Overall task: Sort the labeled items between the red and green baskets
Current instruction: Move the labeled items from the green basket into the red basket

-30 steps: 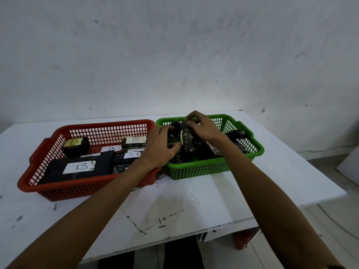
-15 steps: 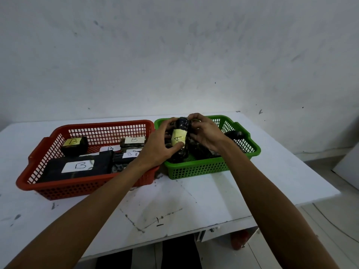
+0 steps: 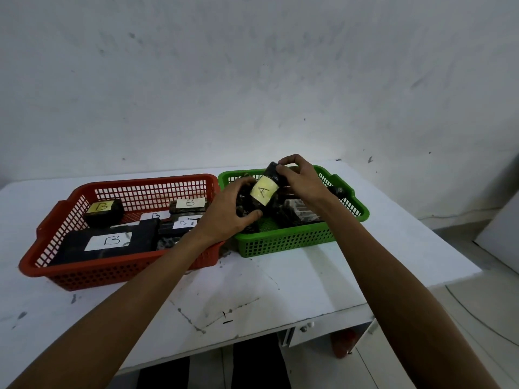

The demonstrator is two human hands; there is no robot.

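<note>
On the white table [image 3: 280, 282] you've got two baskets side by side, touching or nearly so: one red basket [image 3: 118, 265] on your left, one green basket [image 3: 295, 240] on your right.

Red basket: five "B" labels visible. One on a small dark block [image 3: 104, 211] at the back left, one on a large flat black item [image 3: 109, 241] at the front, one on a dark piece [image 3: 189, 206] at the back right, one white label [image 3: 184, 222] just ahead of it, and one partly hidden label [image 3: 153, 216] in the middle. Can't tell how many separate items sit under the last two.

Green basket: a heap of dark parts, count not readable. One yellowish label marked "A".

That "A" label is on a dark cylindrical item [image 3: 266, 189], tilted, held above the green basket's left half. Both your hands are on it. Your right hand [image 3: 302, 181] pinches the upper end with fingertips and thumb. Your left hand [image 3: 227, 214] wraps the lower end, thumb pressed under it, fingers curled behind. The item sits between the two hands, label facing you. Whether its bottom end touches the heap below, can't tell.
</note>
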